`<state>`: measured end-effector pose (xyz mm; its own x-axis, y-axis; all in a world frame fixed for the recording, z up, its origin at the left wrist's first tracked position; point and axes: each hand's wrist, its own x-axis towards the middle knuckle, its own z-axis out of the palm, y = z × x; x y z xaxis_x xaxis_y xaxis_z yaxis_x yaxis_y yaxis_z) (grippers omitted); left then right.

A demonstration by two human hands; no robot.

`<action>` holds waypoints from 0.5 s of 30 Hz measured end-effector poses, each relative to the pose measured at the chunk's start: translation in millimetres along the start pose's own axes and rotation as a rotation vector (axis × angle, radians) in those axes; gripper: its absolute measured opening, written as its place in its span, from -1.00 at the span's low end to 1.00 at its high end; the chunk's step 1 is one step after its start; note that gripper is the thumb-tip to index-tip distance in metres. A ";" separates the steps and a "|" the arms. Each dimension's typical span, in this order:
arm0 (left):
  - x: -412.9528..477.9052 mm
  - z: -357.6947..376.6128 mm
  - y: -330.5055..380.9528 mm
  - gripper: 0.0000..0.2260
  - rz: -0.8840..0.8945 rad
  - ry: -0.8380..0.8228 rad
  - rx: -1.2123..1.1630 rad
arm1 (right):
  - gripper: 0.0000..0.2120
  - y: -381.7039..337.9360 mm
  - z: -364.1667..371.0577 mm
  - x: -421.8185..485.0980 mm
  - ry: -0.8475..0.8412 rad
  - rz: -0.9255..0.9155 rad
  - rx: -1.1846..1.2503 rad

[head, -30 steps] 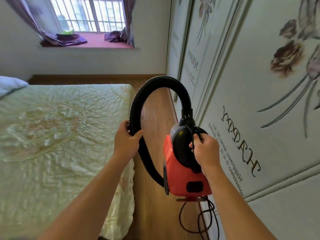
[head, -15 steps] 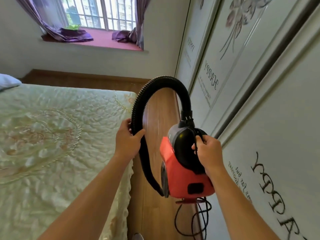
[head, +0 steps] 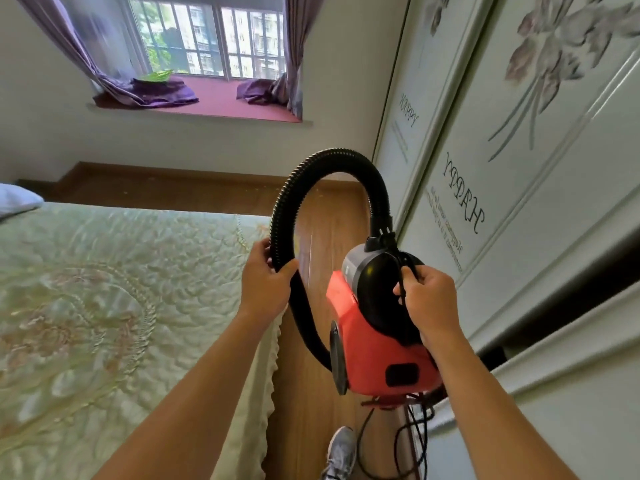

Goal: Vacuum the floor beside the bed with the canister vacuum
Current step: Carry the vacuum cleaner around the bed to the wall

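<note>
Filling the left half of the view is the bed [head: 104,306], its quilted cover hanging over the edge. On the right stands the wardrobe [head: 519,209], and between them runs a narrow strip of wooden floor [head: 332,216], the patch that needs cleaning. In the air over that strip hangs the red vacuum [head: 377,348], carried rather than rolled, probably because the gap is too tight for dragging. Its black hose [head: 332,157] arches up from the far end of the body and loops down on the left. The right hand [head: 431,303] has its fingers curled round the black handle on top, taking the machine's weight. The left hand [head: 265,285] is wrapped round the hose beside the bed's edge, likely to stop it swinging into the cover. The hose passes behind the body, so no nozzle shows. Below, the power cord [head: 415,431] dangles in loose loops, and a grey shoe [head: 341,448] stands on the near floor. No cleaning yet, I'd judge.
</note>
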<state>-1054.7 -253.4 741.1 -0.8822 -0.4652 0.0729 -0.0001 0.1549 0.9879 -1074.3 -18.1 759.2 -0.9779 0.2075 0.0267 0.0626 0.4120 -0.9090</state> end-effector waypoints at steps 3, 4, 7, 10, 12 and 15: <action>53.1 31.6 0.5 -0.71 -0.001 0.009 0.020 | -0.68 -1.9 15.8 65.4 -0.014 0.008 0.011; 71.1 42.3 1.3 -0.71 -0.004 0.013 0.021 | -0.68 -3.2 20.3 86.9 -0.018 0.011 0.010; 121.4 68.9 4.8 -0.71 -0.015 0.044 0.010 | -0.68 -10.3 32.2 147.6 -0.049 0.011 0.016; 167.7 87.8 7.6 -0.70 -0.017 0.073 0.019 | -0.68 -21.5 45.6 204.0 -0.079 -0.007 0.006; 197.8 96.6 7.4 -0.70 -0.020 0.091 0.022 | -0.69 -30.4 56.2 238.8 -0.098 -0.013 0.007; 248.0 108.9 4.6 -0.70 -0.022 0.102 0.013 | -0.70 -43.2 75.2 289.8 -0.111 -0.024 -0.002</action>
<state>-1324.8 -273.1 748.8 -0.8294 -0.5548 0.0659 -0.0254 0.1553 0.9875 -1375.4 -42.5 774.9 -0.9952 0.0978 0.0021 0.0391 0.4172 -0.9080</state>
